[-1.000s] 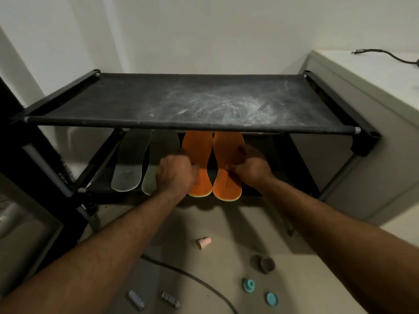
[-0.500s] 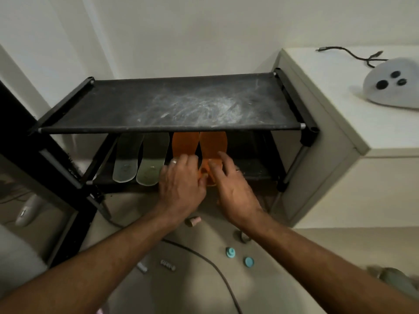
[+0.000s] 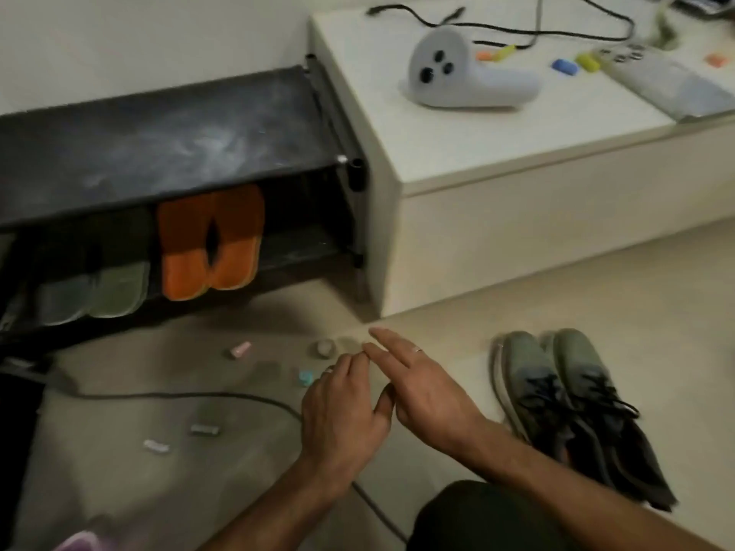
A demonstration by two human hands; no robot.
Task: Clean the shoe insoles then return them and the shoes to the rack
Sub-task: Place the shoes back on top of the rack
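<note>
Two orange insoles (image 3: pixel 210 240) lie side by side on the lower shelf of the black shoe rack (image 3: pixel 159 141), with two grey-green insoles (image 3: pixel 93 288) to their left. A pair of grey-green laced shoes (image 3: pixel 557 395) stands on the floor at the right. My left hand (image 3: pixel 342 407) and my right hand (image 3: pixel 421 387) hover over the floor between rack and shoes, fingers relaxed, holding nothing. The right hand's fingers stretch forward.
A white cabinet (image 3: pixel 497 153) stands right of the rack, carrying a pale controller-like device (image 3: pixel 465 73), cables and small coloured items. Small caps and bits (image 3: pixel 306 377) litter the floor, and a black cable (image 3: pixel 199 397) runs across it. My knee (image 3: pixel 477 518) shows at the bottom.
Both hands have let go of the orange insoles and drawn back from the rack toward the floor. The view has swung right and down, bringing the shoes into sight.
</note>
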